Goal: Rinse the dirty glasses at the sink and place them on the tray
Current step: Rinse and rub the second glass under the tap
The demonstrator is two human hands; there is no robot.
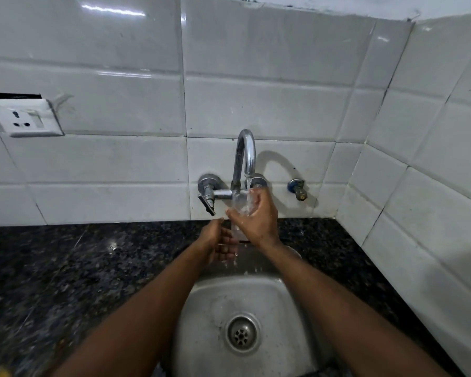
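A clear drinking glass point(239, 206) is held upright under the chrome tap point(245, 156), and a stream of water runs into it. My right hand point(259, 217) wraps around the glass's upper part from the right. My left hand point(220, 242) cups the bottom of the glass from the left, fingers curled under it. Water drips from the glass and my fingers into the steel sink point(210, 295) below. No tray is in view.
A tap handle point(207, 195) sticks out left of the spout, and a small valve point(298, 189) sits on the tiled wall to the right. Dark speckled granite counter point(79, 268) surrounds the sink. A wall socket point(25, 118) is at the left.
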